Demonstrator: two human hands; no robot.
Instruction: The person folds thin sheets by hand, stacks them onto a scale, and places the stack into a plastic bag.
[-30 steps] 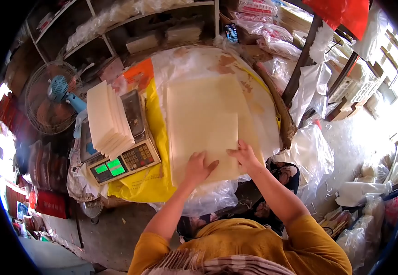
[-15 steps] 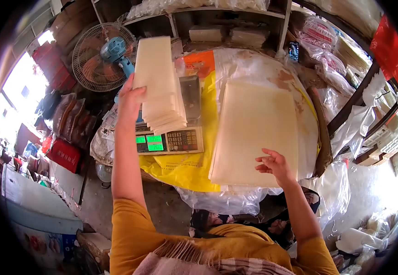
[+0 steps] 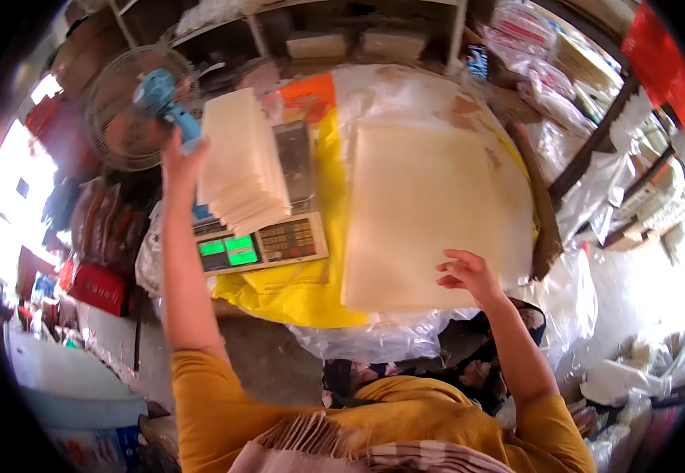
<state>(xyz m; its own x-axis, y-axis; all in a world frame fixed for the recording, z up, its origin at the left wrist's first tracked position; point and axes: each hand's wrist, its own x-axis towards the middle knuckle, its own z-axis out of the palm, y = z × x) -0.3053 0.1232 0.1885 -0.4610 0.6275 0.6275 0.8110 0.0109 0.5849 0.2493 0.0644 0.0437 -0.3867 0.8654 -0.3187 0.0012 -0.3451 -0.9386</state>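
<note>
On a digital scale (image 3: 298, 239) with green displays lies a fanned stack of long, pale cream sheets (image 3: 238, 154). My left hand (image 3: 182, 162) is at the stack's left edge, its thumb apart from the fingers and beside the sheets. It is slightly blurred and does not appear to grip them. To the right, a pile of larger cream sheets (image 3: 421, 205) lies flat on the table. Above its lower right part hovers my right hand (image 3: 470, 277), with loosely bent fingers spread and nothing in them.
A fan (image 3: 134, 102) with a blue motor stands behind my left hand. Yellow plastic (image 3: 303, 288) covers the table around the scale. Shelves (image 3: 358, 9) run along the back, and bagged goods (image 3: 543, 102) crowd the right side. A phone-like screen (image 3: 476, 61) is at the back right.
The view has shifted, so the table appears further left. My left hand has drawn slightly away from the long stack, which sits lower on the scale. My right hand remains over the large sheets.
</note>
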